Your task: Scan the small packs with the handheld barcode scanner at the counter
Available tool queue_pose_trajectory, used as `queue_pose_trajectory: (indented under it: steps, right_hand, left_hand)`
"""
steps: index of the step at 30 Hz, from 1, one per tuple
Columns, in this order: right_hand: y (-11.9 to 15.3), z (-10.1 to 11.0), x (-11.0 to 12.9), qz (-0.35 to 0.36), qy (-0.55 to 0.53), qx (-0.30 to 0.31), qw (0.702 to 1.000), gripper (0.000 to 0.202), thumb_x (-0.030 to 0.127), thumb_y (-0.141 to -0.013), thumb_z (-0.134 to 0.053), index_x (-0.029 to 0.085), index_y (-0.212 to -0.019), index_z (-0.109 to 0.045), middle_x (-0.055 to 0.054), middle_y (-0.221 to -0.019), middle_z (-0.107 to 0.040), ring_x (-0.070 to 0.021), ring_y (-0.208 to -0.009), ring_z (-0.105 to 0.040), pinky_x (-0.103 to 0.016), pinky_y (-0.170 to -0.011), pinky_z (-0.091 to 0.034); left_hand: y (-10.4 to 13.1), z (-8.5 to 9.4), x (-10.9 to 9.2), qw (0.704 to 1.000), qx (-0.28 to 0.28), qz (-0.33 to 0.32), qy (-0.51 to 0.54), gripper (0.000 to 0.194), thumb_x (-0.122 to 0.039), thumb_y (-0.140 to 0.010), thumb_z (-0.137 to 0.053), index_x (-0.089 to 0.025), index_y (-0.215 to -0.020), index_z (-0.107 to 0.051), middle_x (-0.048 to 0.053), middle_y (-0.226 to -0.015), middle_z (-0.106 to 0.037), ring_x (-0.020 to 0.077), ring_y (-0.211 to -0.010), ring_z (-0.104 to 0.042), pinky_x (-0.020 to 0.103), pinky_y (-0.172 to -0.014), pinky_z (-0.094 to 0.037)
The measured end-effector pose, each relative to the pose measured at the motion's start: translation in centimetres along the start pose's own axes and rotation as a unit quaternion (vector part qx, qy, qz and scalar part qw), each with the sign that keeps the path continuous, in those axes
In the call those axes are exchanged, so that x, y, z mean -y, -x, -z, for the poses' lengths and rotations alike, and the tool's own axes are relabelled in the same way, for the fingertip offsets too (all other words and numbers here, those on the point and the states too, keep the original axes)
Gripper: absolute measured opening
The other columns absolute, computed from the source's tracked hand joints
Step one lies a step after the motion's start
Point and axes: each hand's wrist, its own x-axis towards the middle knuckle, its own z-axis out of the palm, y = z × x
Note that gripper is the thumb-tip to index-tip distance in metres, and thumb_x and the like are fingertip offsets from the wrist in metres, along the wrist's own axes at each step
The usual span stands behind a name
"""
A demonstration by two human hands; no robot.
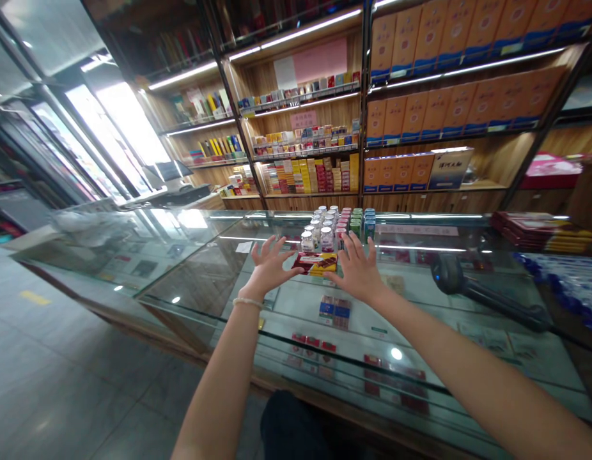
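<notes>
On the glass counter (286, 294) lies a red and yellow packet (316, 263), with a picture of a chocolate-coloured bar on it. My left hand (272, 265) is at its left end, fingers spread and thumb by the packet's edge. At the right end is my right hand (356, 265), also with fingers spread, its thumb close to the packet. Whether either thumb touches it I cannot tell. Just behind the packet stand rows of small white-capped bottles (327, 239), beside pink, green (356, 222) and blue small containers.
A black handheld scanner (447, 275) rests on the counter at the right. Stacked red and yellow packets (540, 231) and blue-and-white packs (564, 287) lie farther right. Shelves behind hold orange boxes (425, 112) and small packs (310, 176). Goods show beneath the glass.
</notes>
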Motion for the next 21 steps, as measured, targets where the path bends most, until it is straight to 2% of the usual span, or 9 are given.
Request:
queue_pose_trajectory:
  steps: [3,5,11,21]
  right_hand:
    - [0.0,0.3,0.1,0.002,0.009,0.006,1.000,0.056,0.063,-0.099,-0.050,0.015,-0.112,-0.075,-0.024,-0.161,-0.046,-0.0375,-0.153,-0.031,-0.065,-0.126,-0.006]
    - [0.0,0.2,0.2,0.010,0.017,0.011,1.000,0.052,0.059,-0.100,-0.052,0.015,-0.110,-0.076,-0.023,-0.160,-0.048,-0.0367,-0.153,-0.032,-0.063,-0.126,-0.006]
    - [0.0,-0.4,0.2,0.041,0.038,-0.003,0.998,0.042,0.047,-0.102,-0.055,0.013,-0.109,-0.078,-0.020,-0.160,-0.049,-0.0343,-0.153,-0.032,-0.059,-0.128,-0.003]
    - [-0.1,-0.8,0.1,0.055,0.045,0.005,0.997,0.039,0.047,-0.099,-0.061,0.014,-0.111,-0.077,-0.019,-0.162,-0.046,-0.0335,-0.154,-0.030,-0.058,-0.129,0.002]
  left_hand:
    - [0.1,0.2,0.0,1.000,-0.025,-0.009,-0.004,0.030,-0.061,-0.077,-0.083,-0.035,-0.092,-0.083,0.005,-0.152,-0.061,0.0388,-0.151,-0.038,0.068,-0.126,-0.007]
    - [0.0,0.2,0.1,0.999,-0.032,-0.014,-0.003,0.026,-0.059,-0.077,-0.084,-0.034,-0.086,-0.083,0.005,-0.150,-0.062,0.0388,-0.151,-0.038,0.069,-0.126,-0.005]
    - [-0.1,0.1,0.4,1.000,-0.023,-0.011,-0.008,0.022,-0.055,-0.077,-0.086,-0.033,-0.083,-0.083,0.003,-0.151,-0.062,0.0381,-0.151,-0.038,0.067,-0.127,0.000]
    - [-0.1,-0.1,0.6,1.000,-0.011,-0.013,-0.025,0.019,-0.053,-0.081,-0.083,-0.035,-0.086,-0.084,0.001,-0.154,-0.060,0.0374,-0.153,-0.036,0.067,-0.127,0.001]
